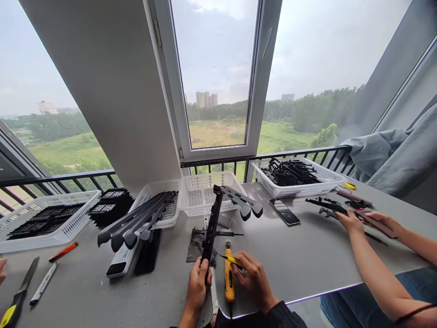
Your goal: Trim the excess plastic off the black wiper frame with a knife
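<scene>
My left hand (198, 284) is closed round the lower end of a long black plastic part (212, 223), which it holds upright and slightly tilted. In my right hand (253, 279) is a small yellow knife (235, 261), pinched between the fingers, its thin dark tip pointing left toward the black part. A yellow-orange power tool (229, 278) lies on the table just left of my right hand. Behind the black part lie a dark cloth (195, 246) and a dark caliper-like tool (227, 233).
White baskets (194, 209) line the table's back edge, some with black parts. Grey curved pieces (136, 223) lie at left near a dark phone (149, 253); another phone (284, 212) is at right. A knife (21, 291) lies far left. Another person's hands (353, 224) work at right.
</scene>
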The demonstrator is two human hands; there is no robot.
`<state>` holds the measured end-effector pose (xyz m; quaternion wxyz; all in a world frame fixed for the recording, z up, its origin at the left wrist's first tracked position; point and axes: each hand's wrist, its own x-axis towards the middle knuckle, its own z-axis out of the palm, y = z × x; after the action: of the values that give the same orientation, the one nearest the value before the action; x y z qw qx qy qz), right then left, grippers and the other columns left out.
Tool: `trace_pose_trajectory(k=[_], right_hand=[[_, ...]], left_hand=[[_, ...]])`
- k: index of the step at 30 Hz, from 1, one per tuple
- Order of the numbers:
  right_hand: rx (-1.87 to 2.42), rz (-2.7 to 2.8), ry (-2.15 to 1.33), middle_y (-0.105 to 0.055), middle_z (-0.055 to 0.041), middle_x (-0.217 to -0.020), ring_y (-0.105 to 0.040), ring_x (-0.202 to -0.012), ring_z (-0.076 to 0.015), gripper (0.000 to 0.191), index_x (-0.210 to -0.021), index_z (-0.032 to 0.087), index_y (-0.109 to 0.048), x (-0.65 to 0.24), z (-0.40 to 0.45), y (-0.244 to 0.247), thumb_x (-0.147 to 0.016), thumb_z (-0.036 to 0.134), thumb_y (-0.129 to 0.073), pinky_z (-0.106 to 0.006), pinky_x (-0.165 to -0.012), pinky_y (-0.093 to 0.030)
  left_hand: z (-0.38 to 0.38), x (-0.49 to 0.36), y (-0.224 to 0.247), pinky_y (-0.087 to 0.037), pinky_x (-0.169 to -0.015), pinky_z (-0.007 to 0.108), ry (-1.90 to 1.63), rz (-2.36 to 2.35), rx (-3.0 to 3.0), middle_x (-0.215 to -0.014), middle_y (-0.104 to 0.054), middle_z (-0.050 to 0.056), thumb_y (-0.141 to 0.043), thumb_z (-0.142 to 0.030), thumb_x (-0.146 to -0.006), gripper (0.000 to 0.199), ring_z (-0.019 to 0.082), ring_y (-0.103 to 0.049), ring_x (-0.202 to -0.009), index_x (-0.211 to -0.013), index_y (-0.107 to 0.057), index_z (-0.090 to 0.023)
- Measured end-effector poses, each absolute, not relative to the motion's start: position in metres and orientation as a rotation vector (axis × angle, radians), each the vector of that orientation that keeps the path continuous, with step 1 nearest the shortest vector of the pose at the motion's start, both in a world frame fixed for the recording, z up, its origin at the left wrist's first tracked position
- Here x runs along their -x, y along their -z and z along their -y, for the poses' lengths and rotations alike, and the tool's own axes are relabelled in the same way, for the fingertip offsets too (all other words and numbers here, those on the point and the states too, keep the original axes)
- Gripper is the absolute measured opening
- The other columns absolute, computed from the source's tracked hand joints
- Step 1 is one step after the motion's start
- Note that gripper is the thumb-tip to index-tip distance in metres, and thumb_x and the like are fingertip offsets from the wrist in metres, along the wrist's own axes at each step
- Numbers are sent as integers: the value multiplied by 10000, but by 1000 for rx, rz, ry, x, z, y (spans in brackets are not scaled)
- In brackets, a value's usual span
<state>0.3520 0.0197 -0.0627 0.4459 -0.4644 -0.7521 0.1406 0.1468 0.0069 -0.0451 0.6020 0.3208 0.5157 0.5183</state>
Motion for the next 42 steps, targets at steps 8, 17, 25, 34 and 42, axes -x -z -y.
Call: trace_pose_trajectory(k=[8,17,25,34,42], right_hand=[[1351,1728,-316,-779,-90,-1046,-757,-962,-263,211,-1121,223,-747,-353,-28,66,-1066,325,-570,-349,-845,-588],[1540,1634,-438,-808,-110,-1045,-788,-932,-283,370,-1088,230,-699,-358,-29,66,-1061,546,-509,-349,-812,-592],[1897,1597,-574,-822,-72,-987,-803,-921,-298,263,-1067,261,-670,-318,-18,52,-865,384,-786,-307,-746,-517],[2065,1544,-693,-810,-9,-907,-786,-849,-211,25,-933,254,-603,-332,-34,41,-935,270,-622,-253,-696,-461],[2363,1431,-593,-807,-48,-876,-793,-877,-299,84,-962,274,-587,-382,-30,29,-973,337,-642,-307,-677,-423]], left_hand=[[-6,-152,42,-301,-471,209,-1280,-1206,-791,-580,-482,-74,-763,-854,-744,673,80,-363,-486,-734,-519,-226],[-4,-158,49,-402,-496,226,-1284,-1184,-765,-602,-484,-70,-705,-920,-730,709,93,-415,-499,-731,-527,-234],[-4,-159,50,-410,-567,242,-1216,-1184,-791,-676,-554,-29,-702,-927,-726,716,115,-456,-584,-757,-589,-220],[-6,-180,73,-348,-498,258,-1123,-1166,-802,-609,-565,-31,-744,-928,-656,738,127,-457,-515,-829,-648,-216],[-6,-160,57,-401,-571,268,-1098,-1141,-842,-642,-636,0,-783,-889,-663,756,152,-535,-600,-930,-686,-188]])
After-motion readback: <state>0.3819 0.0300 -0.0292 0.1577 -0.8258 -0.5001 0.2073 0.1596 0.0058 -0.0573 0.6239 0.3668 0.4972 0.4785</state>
